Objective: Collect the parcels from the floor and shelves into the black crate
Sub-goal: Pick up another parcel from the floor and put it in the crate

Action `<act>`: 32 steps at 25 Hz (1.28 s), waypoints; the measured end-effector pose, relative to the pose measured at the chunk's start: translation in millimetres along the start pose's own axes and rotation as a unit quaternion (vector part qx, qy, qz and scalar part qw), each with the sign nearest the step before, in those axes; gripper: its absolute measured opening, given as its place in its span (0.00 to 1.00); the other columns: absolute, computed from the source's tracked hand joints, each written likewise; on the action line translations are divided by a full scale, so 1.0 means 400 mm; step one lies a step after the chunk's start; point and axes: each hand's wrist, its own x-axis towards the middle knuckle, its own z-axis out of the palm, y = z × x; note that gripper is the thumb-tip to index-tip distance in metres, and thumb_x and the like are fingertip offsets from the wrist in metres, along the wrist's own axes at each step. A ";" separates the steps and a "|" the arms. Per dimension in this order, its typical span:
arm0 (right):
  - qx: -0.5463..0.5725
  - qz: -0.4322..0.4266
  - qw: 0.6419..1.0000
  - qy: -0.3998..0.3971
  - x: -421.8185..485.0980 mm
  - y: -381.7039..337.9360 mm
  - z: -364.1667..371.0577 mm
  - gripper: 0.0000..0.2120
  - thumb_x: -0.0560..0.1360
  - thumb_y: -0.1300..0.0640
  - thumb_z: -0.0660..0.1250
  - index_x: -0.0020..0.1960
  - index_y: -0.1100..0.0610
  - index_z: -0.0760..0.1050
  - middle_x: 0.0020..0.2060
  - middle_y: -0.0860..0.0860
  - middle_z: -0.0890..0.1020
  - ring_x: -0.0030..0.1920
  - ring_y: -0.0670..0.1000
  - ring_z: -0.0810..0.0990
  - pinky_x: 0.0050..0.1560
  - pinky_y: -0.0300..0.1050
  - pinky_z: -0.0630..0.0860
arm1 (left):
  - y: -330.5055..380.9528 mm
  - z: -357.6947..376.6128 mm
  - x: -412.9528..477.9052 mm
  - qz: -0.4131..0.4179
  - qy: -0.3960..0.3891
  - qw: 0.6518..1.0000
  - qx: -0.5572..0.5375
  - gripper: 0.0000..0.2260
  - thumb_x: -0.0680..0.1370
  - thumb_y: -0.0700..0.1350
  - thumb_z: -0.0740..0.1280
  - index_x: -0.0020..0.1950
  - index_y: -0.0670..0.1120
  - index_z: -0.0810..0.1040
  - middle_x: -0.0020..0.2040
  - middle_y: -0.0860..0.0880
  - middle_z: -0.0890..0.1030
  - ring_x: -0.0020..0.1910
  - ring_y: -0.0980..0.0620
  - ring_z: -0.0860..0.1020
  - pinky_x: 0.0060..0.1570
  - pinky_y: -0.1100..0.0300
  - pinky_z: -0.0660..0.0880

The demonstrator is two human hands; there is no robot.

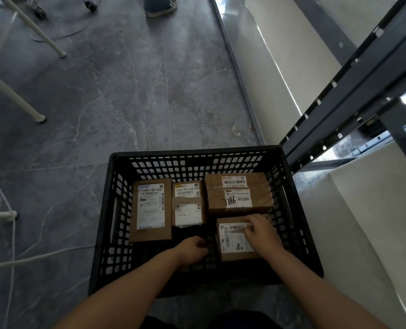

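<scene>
The black crate (197,151) stands on the grey floor (126,91), its far right corner just beside a dark metal shelf rack (354,91). Four cardboard parcels lie flat inside it, labels up. A tall parcel (149,210) is at the left, a small parcel (188,203) is beside it in the middle, and a wide parcel (238,193) with handwritten digits sits at the far right. The near parcel (235,243) lies in front of the wide one.

The right grip (261,233) lies on the near parcel, fingers curled over its far edge and thumb on the label, holding it. The left grip (193,249) is inside the crate just left of that parcel, fingers curled under, with nothing showing in them.

A white cord (42,256) trails over the floor at the left, and another person's shoe (160,7) shows at the top.
</scene>
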 end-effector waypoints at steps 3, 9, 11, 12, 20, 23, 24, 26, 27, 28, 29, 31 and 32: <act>0.003 -0.020 1.000 -0.024 -0.003 -0.002 -0.010 0.11 0.76 0.57 0.60 0.57 0.53 0.76 0.56 0.50 0.77 0.55 0.48 0.75 0.52 0.41 0.72 | -0.010 -0.039 -0.004 -0.033 -0.005 0.997 0.064 0.20 0.79 0.46 0.61 0.70 0.43 0.66 0.68 0.43 0.71 0.65 0.47 0.71 0.62 0.57 0.69; 0.084 0.058 0.994 -0.037 -0.070 -0.123 -0.220 0.14 0.76 0.60 0.60 0.60 0.57 0.76 0.57 0.54 0.78 0.51 0.48 0.75 0.48 0.39 0.70 | 0.112 -0.178 -0.201 0.013 0.100 0.994 0.040 0.18 0.77 0.48 0.63 0.66 0.46 0.72 0.65 0.45 0.74 0.62 0.48 0.73 0.58 0.58 0.70; 0.134 0.061 0.989 -0.027 -0.124 -0.233 -0.358 0.13 0.76 0.60 0.61 0.60 0.56 0.75 0.55 0.53 0.79 0.50 0.47 0.75 0.47 0.38 0.72 | 0.217 -0.258 -0.337 0.037 0.133 0.990 0.013 0.18 0.77 0.47 0.64 0.67 0.46 0.71 0.64 0.45 0.75 0.59 0.49 0.74 0.55 0.59 0.71; 0.157 0.058 0.986 -0.021 -0.154 -0.297 -0.431 0.13 0.76 0.61 0.62 0.60 0.56 0.75 0.55 0.53 0.79 0.51 0.47 0.76 0.49 0.40 0.74 | 0.273 -0.299 -0.414 0.048 0.146 0.988 -0.011 0.20 0.76 0.47 0.64 0.68 0.46 0.70 0.64 0.45 0.75 0.58 0.50 0.74 0.55 0.59 0.72; 0.260 -0.026 0.965 0.030 -0.449 -0.828 -1.082 0.11 0.76 0.61 0.63 0.58 0.57 0.75 0.51 0.56 0.81 0.52 0.56 0.81 0.55 0.51 0.77 | 0.801 -0.574 -1.074 0.142 0.208 0.962 -0.106 0.26 0.75 0.49 0.69 0.69 0.42 0.68 0.65 0.41 0.73 0.58 0.45 0.75 0.54 0.55 0.74; 0.247 -0.074 0.962 0.091 -0.541 -0.972 -1.379 0.11 0.75 0.63 0.64 0.57 0.61 0.75 0.50 0.58 0.81 0.52 0.57 0.80 0.55 0.47 0.76 | 0.995 -0.677 -1.332 0.203 0.248 0.943 -0.094 0.24 0.74 0.48 0.69 0.67 0.40 0.71 0.62 0.41 0.76 0.56 0.44 0.78 0.55 0.57 0.76; 0.256 -0.095 0.954 0.121 -0.568 -1.013 -1.484 0.11 0.76 0.64 0.63 0.57 0.62 0.75 0.49 0.60 0.82 0.51 0.58 0.81 0.54 0.48 0.77 | 1.060 -0.713 -1.422 0.236 0.248 0.935 -0.090 0.23 0.74 0.48 0.69 0.67 0.41 0.71 0.60 0.42 0.77 0.51 0.48 0.80 0.48 0.62 0.78; 0.275 -0.127 0.938 0.170 -0.638 -1.091 -1.673 0.10 0.76 0.65 0.61 0.57 0.62 0.75 0.48 0.60 0.83 0.45 0.56 0.81 0.46 0.44 0.78 | 1.160 -0.768 -1.595 0.310 0.241 0.916 -0.079 0.21 0.74 0.49 0.69 0.65 0.45 0.72 0.54 0.47 0.79 0.41 0.55 0.79 0.33 0.70 0.73; 0.285 -0.141 0.928 0.194 -0.674 -1.123 -1.751 0.10 0.77 0.65 0.60 0.56 0.60 0.75 0.47 0.59 0.83 0.43 0.54 0.81 0.42 0.41 0.77 | 1.192 -0.789 -1.672 0.344 0.240 0.905 -0.067 0.20 0.74 0.50 0.70 0.64 0.47 0.73 0.52 0.49 0.80 0.42 0.56 0.80 0.33 0.70 0.72; 0.298 -0.154 0.916 0.221 -0.710 -1.151 -1.818 0.09 0.77 0.65 0.60 0.54 0.58 0.75 0.46 0.57 0.83 0.40 0.52 0.80 0.40 0.38 0.76 | 1.214 -0.803 -1.738 0.373 0.239 0.895 -0.061 0.19 0.73 0.50 0.70 0.63 0.49 0.74 0.51 0.50 0.81 0.44 0.55 0.80 0.36 0.68 0.71; 0.304 -0.162 0.906 0.244 -0.749 -1.172 -1.873 0.08 0.77 0.64 0.60 0.54 0.56 0.74 0.44 0.55 0.83 0.39 0.50 0.80 0.38 0.36 0.76 | 1.229 -0.814 -1.791 0.395 0.236 0.886 -0.063 0.19 0.73 0.50 0.70 0.62 0.49 0.74 0.51 0.50 0.81 0.45 0.54 0.80 0.37 0.67 0.71; 0.314 -0.162 0.898 0.261 -0.818 -1.198 -1.941 0.09 0.77 0.62 0.60 0.55 0.55 0.74 0.43 0.52 0.83 0.40 0.50 0.81 0.39 0.37 0.75 | 1.248 -0.817 -1.862 0.427 0.222 0.873 -0.078 0.18 0.73 0.48 0.71 0.61 0.49 0.74 0.51 0.49 0.81 0.45 0.53 0.80 0.38 0.65 0.72; 0.319 -0.167 0.894 0.268 -0.855 -1.206 -1.961 0.09 0.77 0.61 0.60 0.56 0.54 0.73 0.43 0.51 0.83 0.41 0.51 0.81 0.41 0.40 0.75 | 1.260 -0.814 -1.892 0.447 0.211 0.865 -0.083 0.17 0.73 0.48 0.71 0.61 0.49 0.73 0.51 0.49 0.80 0.45 0.52 0.79 0.39 0.64 0.73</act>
